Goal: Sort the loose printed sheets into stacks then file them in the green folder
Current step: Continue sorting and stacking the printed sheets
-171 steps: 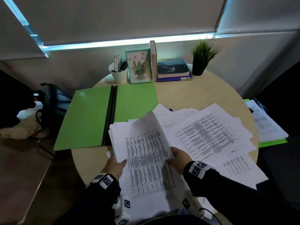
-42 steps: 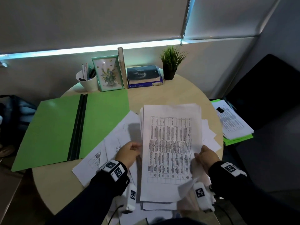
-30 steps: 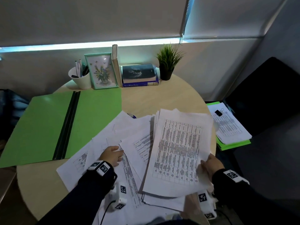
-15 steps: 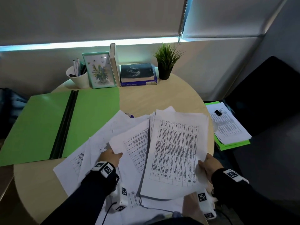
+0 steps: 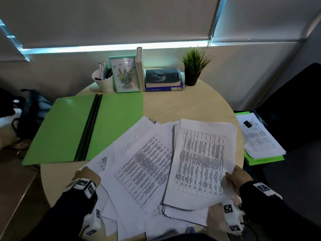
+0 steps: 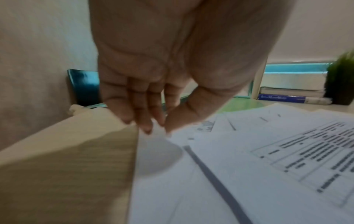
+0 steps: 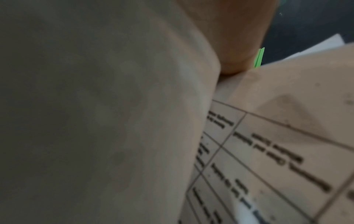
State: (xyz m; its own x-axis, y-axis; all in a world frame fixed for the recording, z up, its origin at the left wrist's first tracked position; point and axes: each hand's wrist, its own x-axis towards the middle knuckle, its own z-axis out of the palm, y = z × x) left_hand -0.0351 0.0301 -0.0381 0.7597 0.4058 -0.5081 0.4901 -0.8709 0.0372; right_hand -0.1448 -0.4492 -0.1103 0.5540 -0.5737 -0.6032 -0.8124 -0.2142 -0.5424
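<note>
The open green folder (image 5: 83, 129) lies flat on the left of the round table (image 5: 191, 105). Loose printed sheets (image 5: 144, 162) fan out beside it in the middle. My left hand (image 5: 88, 174) rests at their left edge. In the left wrist view its straight fingertips (image 6: 145, 127) press on a corner of a loose sheet (image 6: 229, 166). My right hand (image 5: 238, 176) grips the lower right edge of a squared stack of sheets (image 5: 201, 162) with a table printed on top. In the right wrist view a finger (image 7: 237, 45) lies on a printed sheet (image 7: 268, 151) that curls up close to the camera.
At the table's back stand a pen cup (image 5: 102, 80), a framed flower picture (image 5: 125, 73), an upright book (image 5: 139, 68), flat books (image 5: 163, 79) and a potted plant (image 5: 194, 66). Clipped papers on another green folder (image 5: 258, 140) lie off to the right. A black bag (image 5: 29, 112) sits left.
My left hand has let go of the stack and slid left across the loose sheets, fanning them out. My right hand has kept hold of the stack at the right.
</note>
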